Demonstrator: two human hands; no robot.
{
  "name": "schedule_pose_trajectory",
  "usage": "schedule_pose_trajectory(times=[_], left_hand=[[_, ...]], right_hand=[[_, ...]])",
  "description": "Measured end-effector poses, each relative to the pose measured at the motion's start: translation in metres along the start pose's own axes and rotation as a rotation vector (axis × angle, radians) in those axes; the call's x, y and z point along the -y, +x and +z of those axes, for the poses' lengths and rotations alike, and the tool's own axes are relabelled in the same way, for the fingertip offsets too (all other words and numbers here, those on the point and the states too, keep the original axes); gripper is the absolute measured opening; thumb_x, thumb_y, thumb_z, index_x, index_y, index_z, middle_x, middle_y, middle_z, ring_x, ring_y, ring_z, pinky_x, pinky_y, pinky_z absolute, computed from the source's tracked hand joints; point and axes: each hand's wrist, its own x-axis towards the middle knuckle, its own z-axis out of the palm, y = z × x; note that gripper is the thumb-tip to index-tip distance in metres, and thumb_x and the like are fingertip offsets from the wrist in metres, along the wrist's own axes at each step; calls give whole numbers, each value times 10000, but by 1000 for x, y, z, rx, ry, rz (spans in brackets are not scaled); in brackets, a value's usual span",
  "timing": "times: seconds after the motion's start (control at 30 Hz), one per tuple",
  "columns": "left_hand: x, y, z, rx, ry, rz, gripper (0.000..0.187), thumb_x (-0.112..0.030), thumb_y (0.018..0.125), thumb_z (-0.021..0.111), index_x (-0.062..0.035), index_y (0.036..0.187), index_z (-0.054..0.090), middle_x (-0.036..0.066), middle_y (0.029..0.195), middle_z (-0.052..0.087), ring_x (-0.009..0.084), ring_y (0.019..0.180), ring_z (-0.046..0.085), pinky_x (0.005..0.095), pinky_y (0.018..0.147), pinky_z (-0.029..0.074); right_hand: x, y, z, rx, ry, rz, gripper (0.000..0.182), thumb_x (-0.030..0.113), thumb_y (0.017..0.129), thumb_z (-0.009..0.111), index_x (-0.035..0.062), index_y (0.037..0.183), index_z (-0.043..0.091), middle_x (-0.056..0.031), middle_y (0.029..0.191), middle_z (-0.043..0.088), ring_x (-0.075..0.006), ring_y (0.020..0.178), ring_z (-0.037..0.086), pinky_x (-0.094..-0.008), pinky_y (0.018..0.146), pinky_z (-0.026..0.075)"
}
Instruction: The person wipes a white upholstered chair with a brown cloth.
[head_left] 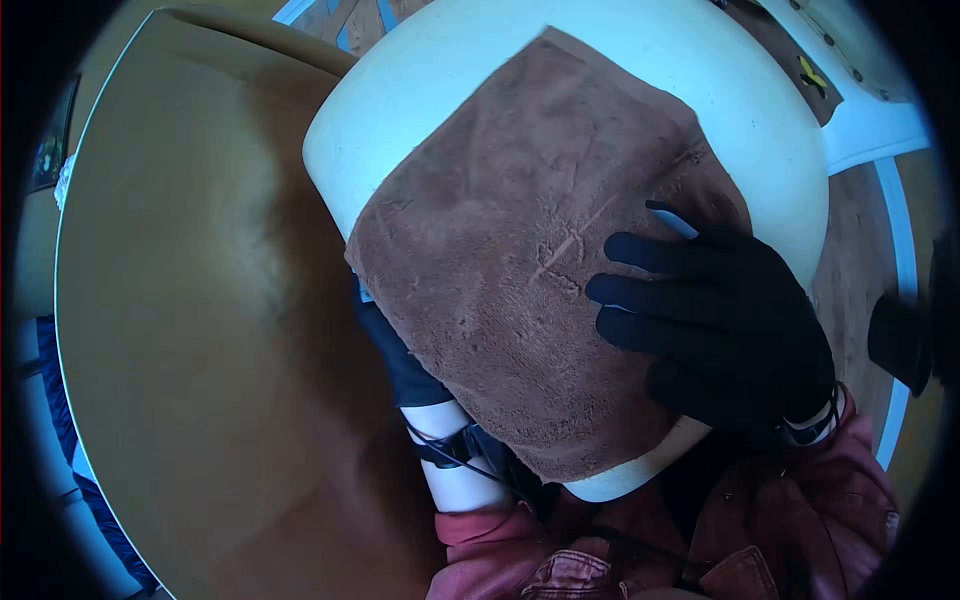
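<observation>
A piece of brown leather [500, 190], rough nap side up, lies over a large smooth white rounded form [410, 110]. Near its middle run a pale straight streak [565, 252] and some frayed, raised ridges. My right hand [730, 315], in a black glove, rests on the right part of the leather with its fingers stretched out and apart. A narrow pale patch shows by its farthest finger; I cannot make out what it is. My left hand [385, 345], also black-gloved, reaches in at the leather's lower left edge, where its fingers are hidden beneath.
A wide tan sheet-like surface [190, 300] with a pale curved edge fills the left side. At upper right, a small yellow and black object [812, 75] lies on a brown piece. Wooden floor [850, 250] shows at right, beside a dark object [898, 343].
</observation>
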Motion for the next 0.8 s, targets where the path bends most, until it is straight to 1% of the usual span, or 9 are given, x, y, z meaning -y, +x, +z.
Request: schedule_pose_trajectory(times=[0.07, 0.2, 0.27, 0.3, 0.37, 0.43, 0.53, 0.63, 0.8], left_hand=[[9, 16, 21, 0, 15, -10, 562, -409, 1186, 393, -10, 1576, 451, 163, 1588, 507, 288, 1402, 547, 440, 1118, 516], [32, -22, 48, 0, 40, -41, 549, -395, 1179, 419, -8, 1566, 462, 159, 1558, 530, 284, 1373, 563, 431, 1100, 523], [57, -3, 57, 32, 26, -33, 543, -388, 1175, 432, -7, 1561, 468, 158, 1543, 541, 281, 1358, 571, 427, 1091, 526], [75, -24, 1, 11, 40, -26, 540, -384, 1174, 438, -6, 1558, 471, 157, 1536, 547, 280, 1351, 575, 424, 1087, 528], [79, -23, -28, 15, 65, -49, 534, -377, 1170, 452, -5, 1553, 477, 155, 1521, 559, 278, 1336, 584, 420, 1078, 531], [87, -12, -31, 10, 83, -66, 528, -370, 1167, 465, -4, 1548, 482, 154, 1506, 570, 276, 1321, 592, 416, 1070, 535], [70, -36, -24, -13, 91, -89, 520, -359, 1162, 484, -3, 1540, 491, 151, 1483, 587, 272, 1299, 604, 409, 1057, 540], [84, -55, -19, -10, 101, -108, 512, -349, 1157, 504, -1, 1533, 499, 149, 1461, 604, 269, 1277, 616, 402, 1043, 545], [86, -88, -20, -12, 90, -149, 499, -331, 1149, 537, 1, 1520, 513, 145, 1423, 633, 263, 1240, 637, 391, 1022, 554]], right_hand=[[-10, 0, -11, 28, -15, 17, 469, 211, 726, 771, 33, 1159, 775, -141, 1320, 761, -384, 1290, 692, -611, 1149, 494], [-41, -3, -37, 74, -29, 34, 475, 227, 711, 780, 30, 1143, 779, -135, 1315, 763, -385, 1285, 693, -637, 1162, 469], [-54, -4, -36, 80, -77, 34, 474, 233, 708, 783, 29, 1136, 781, -134, 1310, 764, -385, 1282, 694, -645, 1164, 462], [-23, -12, 18, 83, -57, 27, 474, 242, 703, 786, 30, 1128, 783, -132, 1300, 767, -384, 1280, 694, -646, 1163, 462], [4, -11, 46, 85, -37, 68, 476, 259, 693, 793, 32, 1111, 786, -128, 1280, 773, -382, 1277, 694, -649, 1161, 462], [9, -9, 57, 81, -17, 66, 480, 270, 703, 795, 38, 1123, 784, -129, 1290, 767, -378, 1278, 691, -644, 1160, 466], [39, -6, 45, 89, 9, 48, 488, 291, 722, 800, 49, 1146, 779, -131, 1311, 754, -371, 1281, 686, -633, 1158, 472], [36, -17, 69, -25, 38, -29, 503, 329, 769, 798, 63, 1194, 763, -136, 1361, 724, -361, 1298, 670, -615, 1144, 490], [51, -17, 78, 18, 38, 18, 492, 342, 831, 782, 66, 1236, 744, -142, 1402, 696, -353, 1310, 658, -593, 1145, 494]])
